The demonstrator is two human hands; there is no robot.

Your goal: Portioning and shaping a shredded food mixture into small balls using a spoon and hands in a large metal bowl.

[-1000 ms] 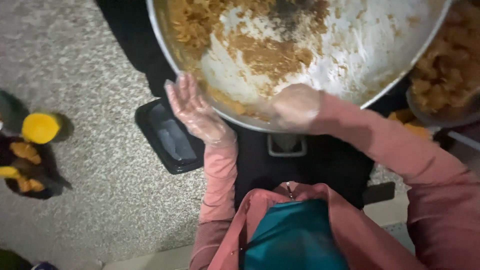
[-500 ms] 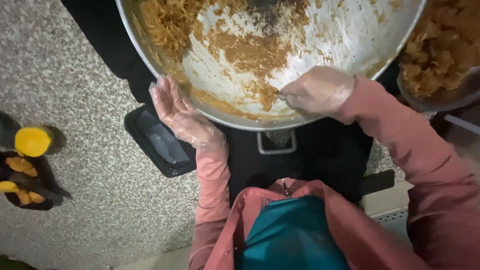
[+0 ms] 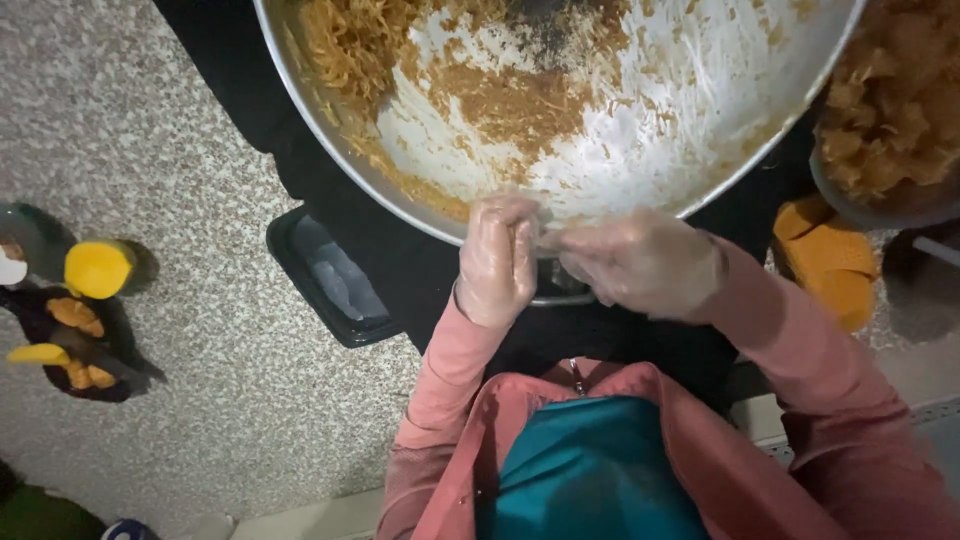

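Both hands, in thin clear gloves, meet at the near rim of the big steel pan (image 3: 640, 150): the left hand (image 3: 497, 262) curled loosely, the right hand (image 3: 640, 262) pinching at the left one's glove. Brown shredded food (image 3: 500, 95) clings inside the pan. A black tray (image 3: 335, 275) lies left of the pan.

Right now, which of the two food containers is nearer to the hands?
The big metal bowl, smeared with brown noodles: both hands meet at its near rim. The empty black tray lies apart on the floor.
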